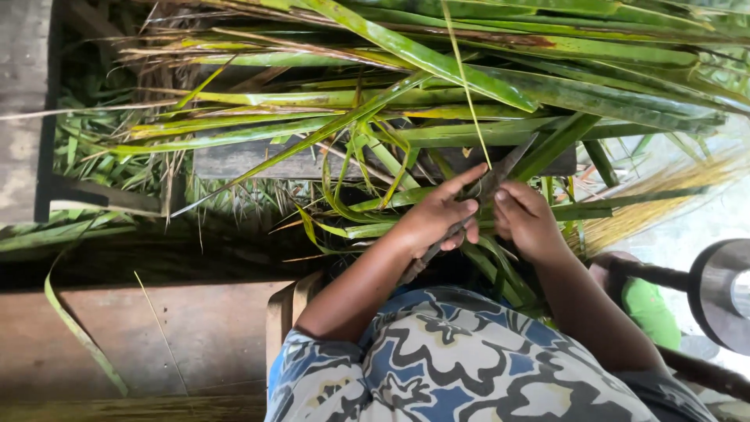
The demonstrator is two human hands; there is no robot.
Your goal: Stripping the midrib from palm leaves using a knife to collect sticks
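Palm leaves [437,86], long and green, lie heaped across the far half of the scene, and both hands work at the near edge of that heap, right of centre. The left hand [437,223] has its fingers curled around a knife [469,215] with a dark handle, forefinger stretched out along it toward the far right; the grey blade points up and away into the leaves. The right hand [525,219], just beside it and nearly touching, has its fingers bunched together, pinching a narrow leaf strip [467,86] whose pale yellow-green rib runs straight up to the far edge. That strip looks very light and springy: stiff along its length, yet thin enough to bend or snap if kinked, so it seems best gripped close to the blade, where the fingers already sit. The broad leaves look limp, smooth and probably a little slippery, with edges that may cut skin; holding near the base and along the midrib would likely give the most control. To the left, loose trimmings [101,156] lie around a wooden plank [234,160]. At the right, well apart, sits a round metal wheel [723,293] beside a pale bundle of dry ribs [656,207].
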